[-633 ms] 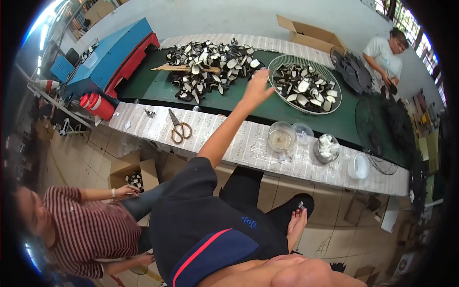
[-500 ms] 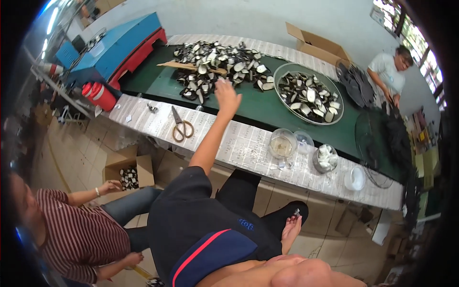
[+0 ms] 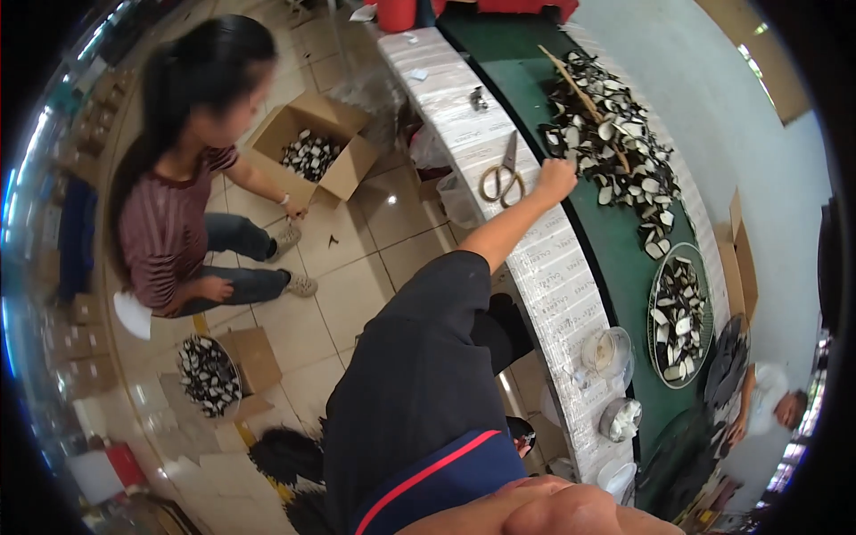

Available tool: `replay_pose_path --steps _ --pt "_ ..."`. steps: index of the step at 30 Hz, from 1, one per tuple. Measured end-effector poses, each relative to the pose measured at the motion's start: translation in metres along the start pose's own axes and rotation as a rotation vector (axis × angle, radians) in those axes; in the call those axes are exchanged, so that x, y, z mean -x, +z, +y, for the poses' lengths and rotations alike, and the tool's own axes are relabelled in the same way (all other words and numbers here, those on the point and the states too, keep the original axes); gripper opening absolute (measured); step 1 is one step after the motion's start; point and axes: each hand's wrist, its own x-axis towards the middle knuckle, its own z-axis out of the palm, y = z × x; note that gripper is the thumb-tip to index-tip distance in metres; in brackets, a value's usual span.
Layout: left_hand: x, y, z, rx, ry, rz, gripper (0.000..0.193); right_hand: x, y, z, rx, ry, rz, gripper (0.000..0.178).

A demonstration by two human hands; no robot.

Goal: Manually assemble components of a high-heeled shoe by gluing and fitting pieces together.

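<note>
My left hand (image 3: 557,181) reaches across the covered table edge to the near side of a heap of small black-and-white oval pieces (image 3: 615,134). Its fingers are curled closed; whether a piece is between them is hidden. Just left of that wrist lies a pair of scissors (image 3: 504,178) with bronze-coloured handles. A thin wooden strip (image 3: 575,85) rests over the heap. Of my right hand (image 3: 524,440) only a small dark, blurred part shows beside my body, so its fingers cannot be made out. Further along the green belt sits a round wire basket (image 3: 657,364) of similar pieces.
Clear tubs (image 3: 599,350) and a bowl of white pieces (image 3: 620,419) line the table edge. A co-worker in a striped top (image 3: 169,223) sits at left by an open carton (image 3: 348,169). Another person (image 3: 767,392) works at far right. A second container of pieces (image 3: 209,374) stands on the floor.
The view has swung left, so the table now runs down the right side. My left hand has gone from spread fingers over the heap to curled fingers at its near side. My right hand is mostly hidden.
</note>
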Motion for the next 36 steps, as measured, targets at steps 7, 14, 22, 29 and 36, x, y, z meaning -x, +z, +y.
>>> replay_pose_path --steps 7,14,22,29,36 --pt "0.046 -0.026 0.023 0.626 -0.419 0.301 0.016 -0.015 -0.011 -0.018 -0.030 0.072 -0.089 0.029" --pt "0.102 -0.063 0.015 2.016 -0.668 0.124 0.022 -0.035 -0.033 -0.025 -0.235 0.127 -0.241 0.024" --pt "0.137 -0.070 -0.041 2.678 -0.319 0.457 0.020 -0.011 -0.039 0.015 -0.396 0.082 -0.338 0.019" --pt "0.186 -0.054 -0.111 2.836 -0.111 0.480 0.015 0.003 -0.012 0.016 -0.242 -0.054 -0.148 0.026" --pt "0.355 -0.029 -0.089 2.308 -1.244 0.679 0.011 0.016 -0.008 0.008 -0.363 -0.110 -0.227 0.024"
